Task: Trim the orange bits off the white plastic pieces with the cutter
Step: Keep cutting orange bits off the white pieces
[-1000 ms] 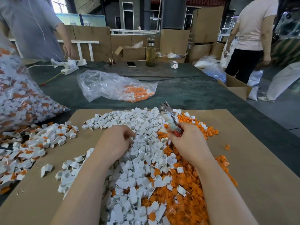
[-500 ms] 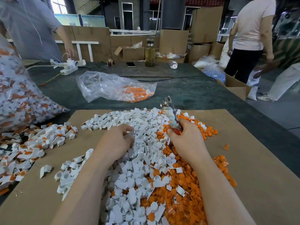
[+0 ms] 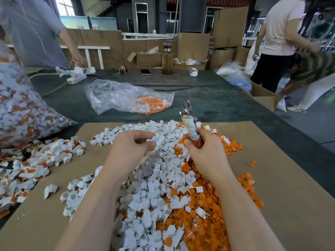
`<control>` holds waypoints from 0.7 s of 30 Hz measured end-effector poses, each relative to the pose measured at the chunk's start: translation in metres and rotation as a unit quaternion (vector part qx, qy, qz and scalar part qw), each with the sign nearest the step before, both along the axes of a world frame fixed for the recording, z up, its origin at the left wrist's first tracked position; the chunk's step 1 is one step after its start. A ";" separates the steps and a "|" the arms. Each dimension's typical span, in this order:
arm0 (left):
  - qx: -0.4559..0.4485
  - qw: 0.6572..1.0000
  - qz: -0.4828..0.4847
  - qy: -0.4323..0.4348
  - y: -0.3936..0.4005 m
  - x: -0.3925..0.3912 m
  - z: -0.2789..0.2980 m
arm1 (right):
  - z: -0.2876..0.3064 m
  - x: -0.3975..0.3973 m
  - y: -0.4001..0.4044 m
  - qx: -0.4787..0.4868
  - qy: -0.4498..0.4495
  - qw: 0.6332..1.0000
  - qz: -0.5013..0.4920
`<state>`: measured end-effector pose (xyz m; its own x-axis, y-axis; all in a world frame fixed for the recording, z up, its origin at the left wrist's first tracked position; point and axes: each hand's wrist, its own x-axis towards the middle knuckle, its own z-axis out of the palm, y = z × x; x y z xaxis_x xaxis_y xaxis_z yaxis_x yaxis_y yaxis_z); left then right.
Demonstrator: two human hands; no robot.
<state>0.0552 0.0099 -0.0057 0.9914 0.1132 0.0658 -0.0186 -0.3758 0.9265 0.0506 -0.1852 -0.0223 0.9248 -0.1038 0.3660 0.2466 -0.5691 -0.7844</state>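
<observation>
Left pile [image 3: 36,160] on the cardboard [image 3: 272,178]: white pieces with orange still attached, lying well out to the left of both hands, so the left hand is the nearer one for the next pick.

Left hand [image 3: 132,147]: fingers curled, thumb and forefinger pinching one small white piece [image 3: 152,139] above the centre heap [image 3: 154,178]. No orange visible on it (too small to be sure).

Right hand [image 3: 204,149]: fist closed round the cutter [image 3: 189,122], red handle at the palm. Cutter's long axis runs up and away from the person, tilted slightly left; metal head at the far end, above and to the right of the pinched piece, apart from it. Can't tell how the blades stand.

Far right: orange offcuts [image 3: 208,214] heaped beside the white.
</observation>
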 end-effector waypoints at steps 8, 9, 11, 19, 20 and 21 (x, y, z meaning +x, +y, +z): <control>-0.149 0.988 0.032 0.010 -0.017 -0.003 0.007 | 0.004 -0.003 0.003 0.022 -0.021 0.999 0.014; -0.177 0.984 0.032 0.009 -0.021 -0.004 0.009 | 0.004 -0.003 0.003 0.022 -0.024 0.999 0.014; -0.217 0.975 0.037 -0.001 -0.029 -0.008 0.012 | 0.005 -0.004 0.004 0.025 -0.026 0.999 0.016; -0.269 0.962 0.041 -0.001 -0.043 -0.013 0.011 | 0.005 -0.006 0.009 0.059 -0.052 0.997 0.027; -0.274 0.961 0.037 0.007 -0.044 -0.013 0.012 | 0.005 -0.006 0.010 0.062 -0.056 0.996 0.026; -0.279 0.960 0.032 0.014 -0.045 -0.013 0.012 | 0.005 -0.006 0.010 0.060 -0.060 0.996 0.022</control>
